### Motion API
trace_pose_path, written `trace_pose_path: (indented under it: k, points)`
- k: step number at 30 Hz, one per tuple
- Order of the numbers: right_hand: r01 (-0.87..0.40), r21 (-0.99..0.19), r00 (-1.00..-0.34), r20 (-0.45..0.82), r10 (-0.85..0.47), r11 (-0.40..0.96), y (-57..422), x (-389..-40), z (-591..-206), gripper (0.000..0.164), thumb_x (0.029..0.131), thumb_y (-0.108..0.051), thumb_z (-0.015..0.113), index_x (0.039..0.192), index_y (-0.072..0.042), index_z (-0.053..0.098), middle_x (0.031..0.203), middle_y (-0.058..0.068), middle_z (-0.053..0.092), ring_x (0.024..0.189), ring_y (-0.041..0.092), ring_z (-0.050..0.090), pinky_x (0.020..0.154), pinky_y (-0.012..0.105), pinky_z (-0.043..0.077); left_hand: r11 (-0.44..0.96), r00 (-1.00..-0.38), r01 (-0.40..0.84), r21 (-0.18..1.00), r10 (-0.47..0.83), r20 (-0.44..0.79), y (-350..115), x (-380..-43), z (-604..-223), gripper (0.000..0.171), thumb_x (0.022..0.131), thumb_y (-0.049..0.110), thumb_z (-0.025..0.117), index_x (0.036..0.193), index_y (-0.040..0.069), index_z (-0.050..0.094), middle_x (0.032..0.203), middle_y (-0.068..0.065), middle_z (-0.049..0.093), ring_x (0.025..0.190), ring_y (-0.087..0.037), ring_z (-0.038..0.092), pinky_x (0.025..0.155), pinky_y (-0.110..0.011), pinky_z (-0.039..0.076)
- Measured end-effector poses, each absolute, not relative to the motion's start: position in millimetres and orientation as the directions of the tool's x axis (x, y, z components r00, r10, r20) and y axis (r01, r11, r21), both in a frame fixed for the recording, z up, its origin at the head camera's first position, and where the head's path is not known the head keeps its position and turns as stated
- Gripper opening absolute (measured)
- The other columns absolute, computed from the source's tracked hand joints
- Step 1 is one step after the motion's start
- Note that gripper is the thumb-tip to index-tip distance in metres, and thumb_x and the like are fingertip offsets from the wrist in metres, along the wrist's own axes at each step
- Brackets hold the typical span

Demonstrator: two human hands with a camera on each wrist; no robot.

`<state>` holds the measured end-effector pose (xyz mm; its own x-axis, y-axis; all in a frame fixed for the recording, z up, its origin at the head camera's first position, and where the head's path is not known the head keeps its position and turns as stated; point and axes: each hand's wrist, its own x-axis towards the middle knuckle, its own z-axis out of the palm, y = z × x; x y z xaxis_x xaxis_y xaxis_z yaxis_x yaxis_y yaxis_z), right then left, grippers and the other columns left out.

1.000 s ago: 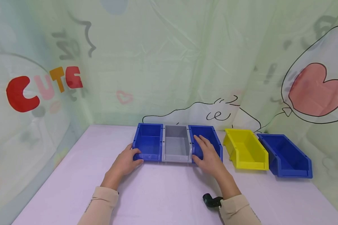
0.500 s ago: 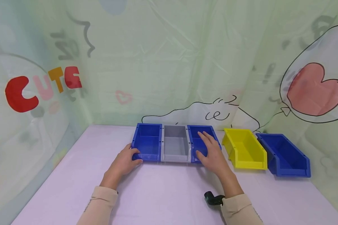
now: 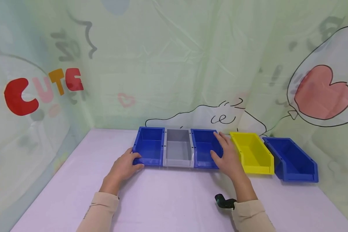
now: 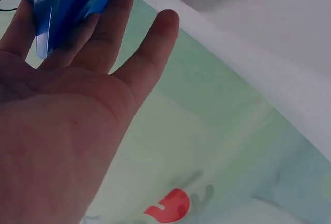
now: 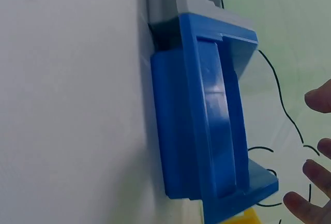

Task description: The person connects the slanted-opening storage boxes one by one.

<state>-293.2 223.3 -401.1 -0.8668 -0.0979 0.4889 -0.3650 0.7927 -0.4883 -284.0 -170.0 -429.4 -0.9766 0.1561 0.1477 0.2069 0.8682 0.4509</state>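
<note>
Three bins stand side by side on the table: a left blue bin (image 3: 149,148), a grey bin (image 3: 178,146) and a right blue bin (image 3: 204,148). My left hand (image 3: 124,166) holds the front left corner of the left blue bin, thumb at the front, other fingers along its side. In the left wrist view, part of that blue bin (image 4: 67,12) shows between the fingers. Over the right edge of the right blue bin is my right hand (image 3: 229,158), its fingers spread. The right wrist view shows those fingertips (image 5: 315,169) apart from the right blue bin (image 5: 217,115).
Close to the right hand stands a yellow bin (image 3: 253,151), turned slightly. Beside it, farther right, is another blue bin (image 3: 293,158). A printed curtain (image 3: 162,64) rises behind the white table (image 3: 168,196). A dark device (image 3: 224,202) sits at the right wrist.
My right hand has moved right, from inside the right blue bin to its right edge. The left hand and the three-bin row have shifted slightly left in view.
</note>
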Motion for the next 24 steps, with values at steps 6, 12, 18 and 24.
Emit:
trace_pose_path:
  k: [6, 12, 18, 24]
  points:
    - [-0.313, -0.508, -0.875, 0.482, -0.037, 0.802, 235.9, -291.1, -395.9, 0.073, 0.094, -0.009, 0.068, 0.159, -0.013, 0.038, 0.163, 0.025, 0.033, 0.147, 0.052, 0.033, 0.112, 0.075, 0.034, 0.879, -0.977, 0.203, 0.432, 0.152, 0.148, -172.4, -283.8, -428.0, 0.036, 0.092, 0.027, 0.078, 0.122, 0.008, 0.071, 0.154, -0.027, 0.048, 0.137, -0.047, 0.053, 0.112, -0.061, 0.045]
    - [-0.249, -0.525, -0.899, 0.439, 0.008, 0.814, 249.8, -288.7, -390.2, 0.075, 0.095, -0.010, 0.067, 0.162, -0.015, 0.034, 0.165, 0.026, 0.029, 0.147, 0.053, 0.031, 0.112, 0.076, 0.033, 0.883, -0.980, 0.190, 0.428, 0.144, 0.137, -175.7, -284.2, -428.2, 0.036, 0.093, 0.027, 0.077, 0.122, 0.009, 0.071, 0.155, -0.026, 0.047, 0.136, -0.047, 0.054, 0.111, -0.063, 0.045]
    - [-0.215, -0.546, -0.916, 0.400, 0.026, 0.809, 265.8, -287.0, -387.5, 0.072, 0.096, -0.013, 0.065, 0.161, -0.011, 0.034, 0.165, 0.028, 0.027, 0.146, 0.056, 0.030, 0.112, 0.077, 0.032, 0.886, -0.983, 0.176, 0.430, 0.134, 0.126, -180.7, -284.5, -429.4, 0.037, 0.093, 0.028, 0.077, 0.125, 0.009, 0.070, 0.156, -0.025, 0.046, 0.137, -0.048, 0.053, 0.111, -0.063, 0.045]
    - [-0.158, -0.586, -0.938, 0.341, 0.064, 0.795, 282.0, -285.2, -390.0, 0.071, 0.099, -0.016, 0.063, 0.162, -0.010, 0.031, 0.165, 0.029, 0.023, 0.147, 0.056, 0.027, 0.113, 0.077, 0.030, 0.885, -0.979, 0.193, 0.423, 0.146, 0.141, -184.0, -284.6, -428.9, 0.035, 0.094, 0.027, 0.076, 0.122, 0.008, 0.070, 0.154, -0.025, 0.048, 0.134, -0.047, 0.055, 0.109, -0.063, 0.046]
